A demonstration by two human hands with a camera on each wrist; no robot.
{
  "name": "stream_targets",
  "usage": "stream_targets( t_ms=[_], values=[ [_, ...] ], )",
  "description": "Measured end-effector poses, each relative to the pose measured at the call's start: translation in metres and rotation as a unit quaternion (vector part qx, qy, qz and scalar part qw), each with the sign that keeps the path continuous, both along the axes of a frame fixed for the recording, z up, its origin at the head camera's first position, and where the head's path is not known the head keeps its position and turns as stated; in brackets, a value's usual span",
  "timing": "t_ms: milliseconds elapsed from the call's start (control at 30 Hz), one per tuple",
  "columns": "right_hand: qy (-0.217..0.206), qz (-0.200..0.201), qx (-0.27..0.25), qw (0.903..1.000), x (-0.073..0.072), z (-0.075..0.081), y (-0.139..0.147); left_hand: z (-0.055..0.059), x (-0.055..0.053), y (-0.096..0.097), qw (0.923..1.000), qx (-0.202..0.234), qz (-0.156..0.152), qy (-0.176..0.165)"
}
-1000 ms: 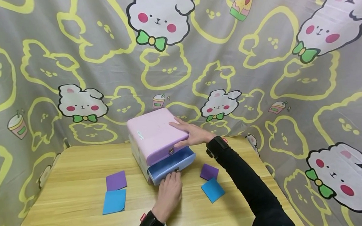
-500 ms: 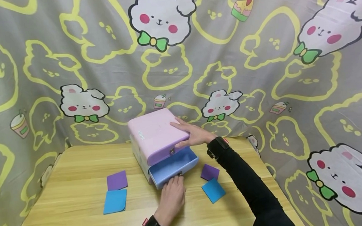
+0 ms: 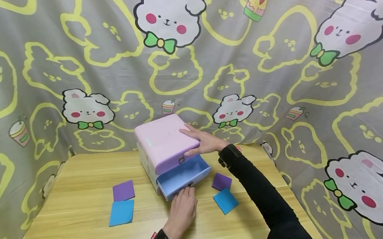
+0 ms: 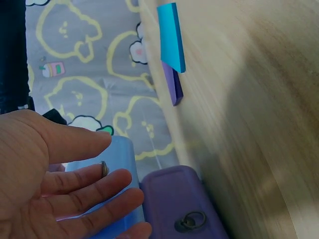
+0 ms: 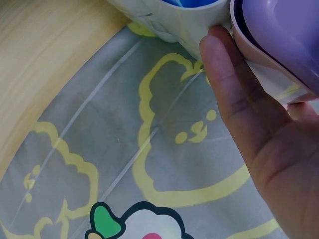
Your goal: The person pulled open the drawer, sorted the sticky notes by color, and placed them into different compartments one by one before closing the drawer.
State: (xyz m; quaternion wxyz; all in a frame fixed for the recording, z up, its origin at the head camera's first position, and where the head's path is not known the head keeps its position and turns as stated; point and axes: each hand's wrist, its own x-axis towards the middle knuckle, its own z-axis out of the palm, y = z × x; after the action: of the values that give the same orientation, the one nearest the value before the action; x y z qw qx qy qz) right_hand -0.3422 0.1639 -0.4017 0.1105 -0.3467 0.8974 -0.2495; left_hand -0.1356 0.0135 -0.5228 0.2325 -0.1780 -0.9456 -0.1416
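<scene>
A small drawer cabinet with a pink top (image 3: pixel 164 137) stands at the back middle of the table. Its blue drawer (image 3: pixel 197 166) is pulled out, and the part showing inside holds nothing. My left hand (image 3: pixel 183 208) is at that drawer's front, fingertips by the small ring pull; in the left wrist view its fingers (image 4: pixel 94 204) are spread and nearly straight. Below the blue front there shows a purple drawer front (image 4: pixel 172 199) with its own ring. My right hand (image 3: pixel 203 138) rests with spread fingers over the cabinet's top right edge, steady beside the purple upper front (image 5: pixel 289 40).
Left of the cabinet lie a purple square (image 3: pixel 123 191) and a blue square (image 3: pixel 121 212) with one curled corner. Another purple square (image 3: pixel 221 181) and blue square (image 3: pixel 225 201) lie on the right, overlapping. A patterned curtain (image 3: pixel 124 83) encloses the wooden table (image 3: pixel 75 197).
The blue drawer has come farther out toward me since a second ago, my left hand moving with it; over the last half second it barely moves. My right hand stays on the cabinet.
</scene>
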Motion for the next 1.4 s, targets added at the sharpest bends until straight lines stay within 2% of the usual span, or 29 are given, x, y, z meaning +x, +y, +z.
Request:
stream_targets(
  t_ms=[367,933,1400],
  values=[
    [-0.002,-0.005,0.000,1.0000,-0.0008,0.0009,-0.0006,-0.0002,0.0019,0.0015,0.9997,-0.004,0.007,-0.025],
    [-0.008,-0.006,-0.005,0.9999,-0.0024,-0.0025,0.0000,-0.0034,0.0063,0.0052,0.9996,-0.019,0.017,0.009],
    [-0.005,-0.007,-0.003,1.0000,-0.0037,-0.0018,-0.0001,-0.0007,0.0083,0.0048,0.9999,-0.006,0.014,-0.007]
  ],
)
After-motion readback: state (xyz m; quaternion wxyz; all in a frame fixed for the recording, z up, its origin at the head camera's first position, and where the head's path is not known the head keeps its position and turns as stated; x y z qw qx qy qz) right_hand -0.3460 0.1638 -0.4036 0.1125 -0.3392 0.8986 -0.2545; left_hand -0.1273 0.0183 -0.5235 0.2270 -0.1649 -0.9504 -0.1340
